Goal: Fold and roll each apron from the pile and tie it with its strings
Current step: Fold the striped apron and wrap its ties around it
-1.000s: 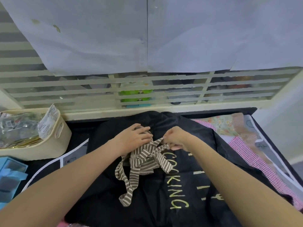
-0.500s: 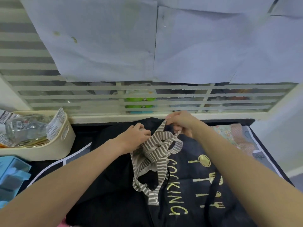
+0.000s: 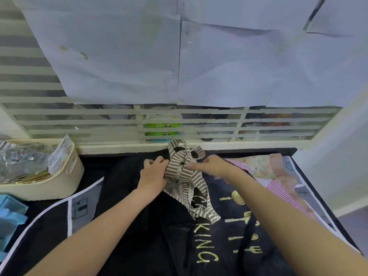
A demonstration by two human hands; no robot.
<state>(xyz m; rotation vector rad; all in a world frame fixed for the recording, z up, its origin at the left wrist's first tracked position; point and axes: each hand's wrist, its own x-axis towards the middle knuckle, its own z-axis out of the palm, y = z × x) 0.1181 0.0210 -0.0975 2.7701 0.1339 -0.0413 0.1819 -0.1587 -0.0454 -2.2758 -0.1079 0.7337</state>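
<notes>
A bundle of brown-and-white striped apron fabric and strings (image 3: 183,172) lies on top of a black apron (image 3: 219,236) printed with gold "COOKING" lettering and utensils. My left hand (image 3: 154,174) grips the striped bundle from the left. My right hand (image 3: 213,166) pinches a striped string at the bundle's right side, its fingers blurred. Loops of string stand up at the far end and trail toward me. More aprons, floral and red-checked (image 3: 274,176), lie underneath at the right.
A cream basket (image 3: 49,184) with plastic-wrapped items stands at the left. A blue box (image 3: 10,216) sits at the left edge. A slatted white rail (image 3: 179,126) and hanging paper sheets close off the far side.
The right hand pulled a striped string up and toward the far rail, then came back down to the bundle. The string loops now lie farther away; the left hand kept its grip.
</notes>
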